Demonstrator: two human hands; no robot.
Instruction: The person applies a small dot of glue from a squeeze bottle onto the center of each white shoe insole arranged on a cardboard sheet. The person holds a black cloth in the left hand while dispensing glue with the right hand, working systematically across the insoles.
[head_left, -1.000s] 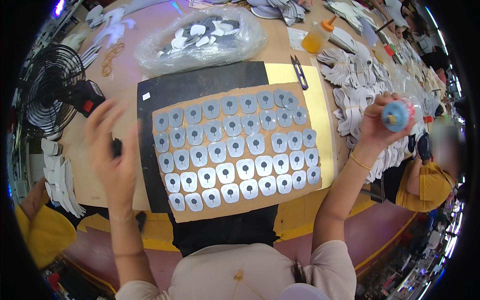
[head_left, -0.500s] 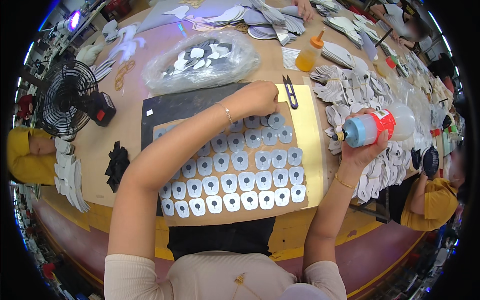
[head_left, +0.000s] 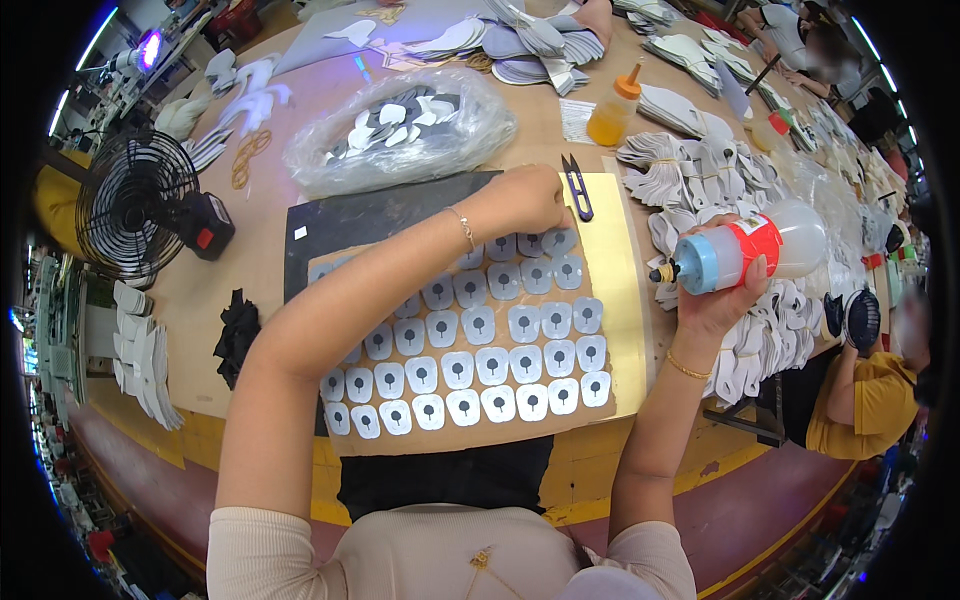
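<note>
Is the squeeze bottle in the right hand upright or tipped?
Tipped: the squeeze bottle lies sideways in the right hand, nozzle pointing left.

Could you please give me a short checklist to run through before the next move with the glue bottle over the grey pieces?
1. Right hand grips the clear squeeze bottle with red label and blue nozzle: ok.
2. Nozzle over the brown cardboard sheet: not ok, it is off to the right.
3. Left hand steadies the sheet's far edge: ok.
4. Small grey shield-shaped pieces lie in neat rows: ok.
5. Left forearm clear of the pieces: not ok, it crosses them.
6. Nozzle open: cannot tell.
</note>
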